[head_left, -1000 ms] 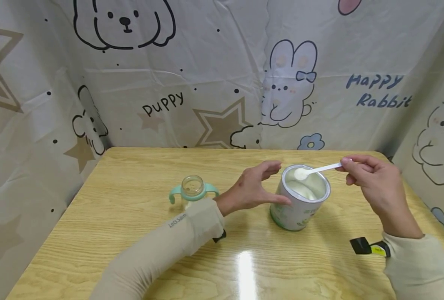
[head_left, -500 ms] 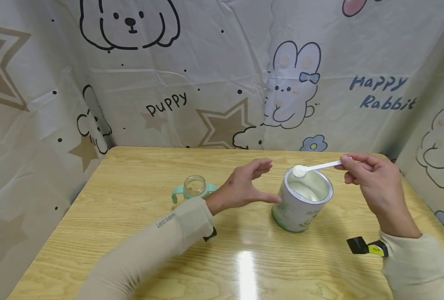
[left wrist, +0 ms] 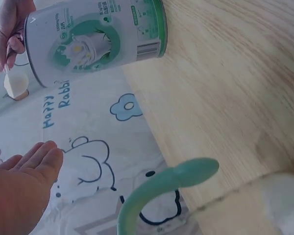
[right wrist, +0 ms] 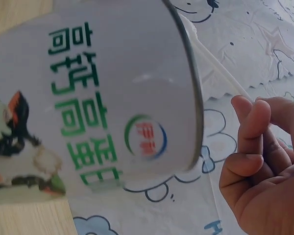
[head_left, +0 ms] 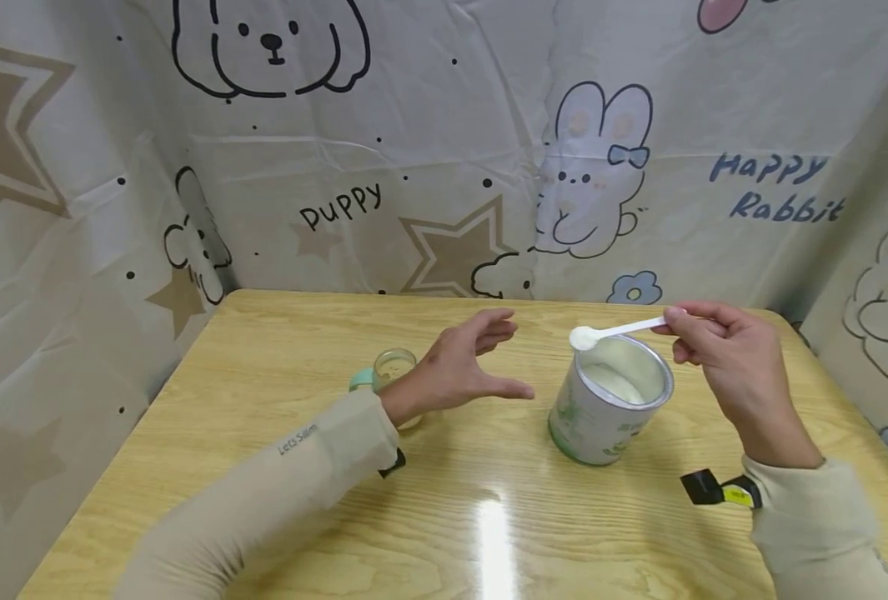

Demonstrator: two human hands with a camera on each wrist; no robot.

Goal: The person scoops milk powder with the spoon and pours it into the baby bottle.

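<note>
My right hand [head_left: 729, 358] pinches the handle end of a white measuring scoop [head_left: 624, 328]. The scoop's bowl, heaped with pale milk powder [head_left: 584, 337], is over the left rim of a white and green milk powder can [head_left: 601, 417]. The can stands upright without a lid, and powder shows inside. Left of the can, my left hand [head_left: 459, 362] is in the air, fingers spread from the thumb and holding nothing. Its wrist partly hides a clear baby bottle [head_left: 394, 363] with mint-green handles; one curved handle [left wrist: 152, 188] shows in the left wrist view. The bottle's mouth is uncovered.
The can and bottle stand on a light wood-grain table [head_left: 278, 350]. A printed cloth [head_left: 428, 125] hangs behind and along both sides. Dark camera mounts sit at both wrists, the right one [head_left: 721, 488] sticking out over the table.
My left hand has moved left, away from the can and over toward the bottle. The scoop of powder has risen from inside the can's mouth and shifted left to its rim.
</note>
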